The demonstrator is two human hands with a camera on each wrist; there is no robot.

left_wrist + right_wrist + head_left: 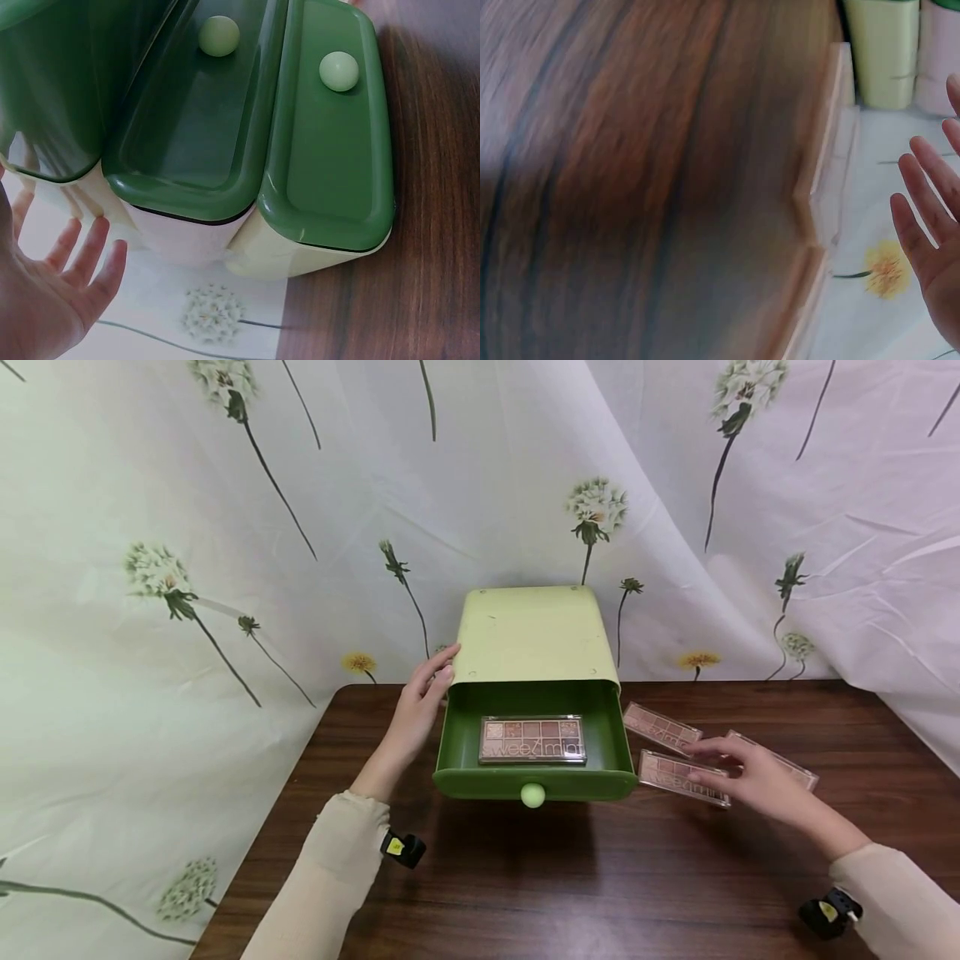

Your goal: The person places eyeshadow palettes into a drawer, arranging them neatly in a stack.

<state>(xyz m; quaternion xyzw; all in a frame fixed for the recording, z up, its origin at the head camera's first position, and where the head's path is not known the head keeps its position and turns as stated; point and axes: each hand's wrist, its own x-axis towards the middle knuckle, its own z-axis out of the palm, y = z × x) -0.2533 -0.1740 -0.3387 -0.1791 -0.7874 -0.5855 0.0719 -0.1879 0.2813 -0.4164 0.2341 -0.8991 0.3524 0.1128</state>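
Note:
A cream-topped drawer cabinet has its green top drawer pulled out. Inside lies an eyeshadow palette with a clear lid. My left hand touches the cabinet's left side with extended fingers, which the left wrist view also shows loosely spread. On the right, my right hand is over the palettes on the table, fingers extended; the right wrist view shows nothing in them. Close to its fingertips are a rear palette and a front palette; a third palette is partly hidden behind the hand.
Two lower drawers, a middle one and a bottom one, are closed, each with a round knob. The cabinet stands on a dark wooden table. Behind it hangs a white cloth printed with dandelions.

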